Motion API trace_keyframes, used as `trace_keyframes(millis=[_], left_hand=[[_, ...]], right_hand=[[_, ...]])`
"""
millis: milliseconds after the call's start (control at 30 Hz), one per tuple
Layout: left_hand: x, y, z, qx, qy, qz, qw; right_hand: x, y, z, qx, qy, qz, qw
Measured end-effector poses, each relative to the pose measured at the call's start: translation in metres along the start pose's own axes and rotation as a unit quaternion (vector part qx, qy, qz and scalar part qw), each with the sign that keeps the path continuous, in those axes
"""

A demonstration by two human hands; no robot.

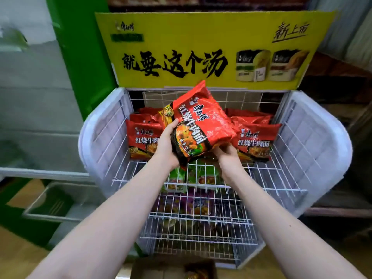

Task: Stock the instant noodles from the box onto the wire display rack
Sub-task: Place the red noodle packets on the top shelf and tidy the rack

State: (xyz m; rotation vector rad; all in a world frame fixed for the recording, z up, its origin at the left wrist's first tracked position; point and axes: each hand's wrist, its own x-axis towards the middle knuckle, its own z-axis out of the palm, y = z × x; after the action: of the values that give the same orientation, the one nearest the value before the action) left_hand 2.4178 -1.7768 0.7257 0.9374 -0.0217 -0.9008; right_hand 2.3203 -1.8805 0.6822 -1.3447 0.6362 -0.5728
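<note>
A red instant noodle multipack [201, 123] is held tilted over the top shelf of the white wire display rack [128, 174]. My left hand [167, 146] grips its left side, thumb on the front. My right hand [228, 155] holds its lower right corner from beneath. More red noodle packs stand upright on the top shelf, one group at the left [144, 137] and another at the right [255, 139]. The cardboard box [161, 268] sits on the floor at the bottom edge, with a noodle pack [199, 273] partly visible inside.
Green noodle packs [199, 176] fill the second shelf and purple packs [193, 204] the third. A yellow sign [211, 51] rises behind the rack. White plastic side panels [314, 146] flank the shelves. A green pillar [80, 57] and a low wire tray [54, 202] stand left.
</note>
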Motion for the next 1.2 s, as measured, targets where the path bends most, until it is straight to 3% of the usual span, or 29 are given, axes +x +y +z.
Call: trace_keyframes(millis=[533, 800, 1200], left_hand=[[0.012, 0.011, -0.042, 0.027, 0.025, -0.012, 0.999], [0.022, 0.024, -0.069, -0.066, 0.084, 0.025, 0.994], [0.031, 0.015, -0.052, -0.131, 0.099, 0.061, 0.984]], right_hand=[[0.008, 0.001, 0.014, 0.043, 0.089, 0.009, 0.995], [0.01, -0.008, -0.014, 0.143, 0.113, 0.011, 0.983], [0.023, 0.005, -0.037, 0.03, 0.101, 0.012, 0.994]])
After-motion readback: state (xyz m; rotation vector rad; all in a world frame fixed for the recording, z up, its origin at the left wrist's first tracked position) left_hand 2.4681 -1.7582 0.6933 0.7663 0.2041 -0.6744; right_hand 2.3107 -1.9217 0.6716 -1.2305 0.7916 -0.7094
